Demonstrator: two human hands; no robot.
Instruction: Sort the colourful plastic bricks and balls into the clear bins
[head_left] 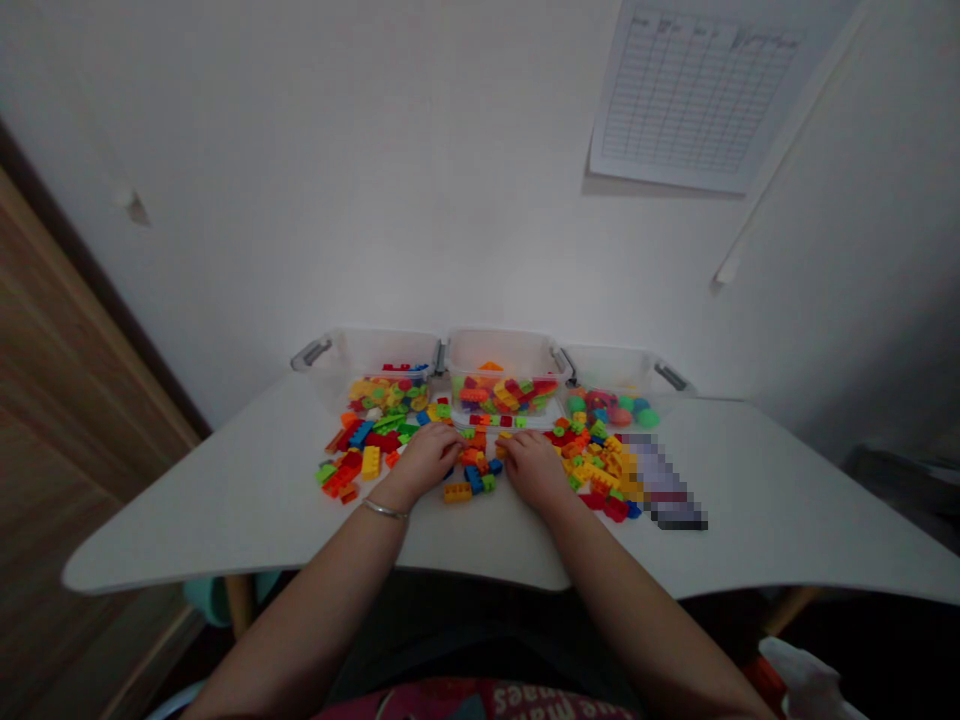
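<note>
My left hand (427,458), with a silver bangle at its wrist, reaches into the middle of a spread of toy building blocks. Its fingers are curled together, and what they hold, if anything, is too small to make out. Across from it, my right hand (536,468) has its fingers bent round a small yellow building block (503,438). Between the hands lie orange blocks (474,457), a blue block (473,479) and a green block (489,483). A yellow block (457,493) rests nearer to me.
Three clear plastic boxes stand along the wall: the left box (382,345) and middle box (502,345) hold blocks, the right box (611,362) round pieces. Loose blocks flank both hands. A blurred-out object (664,485) lies right on the white table (262,500).
</note>
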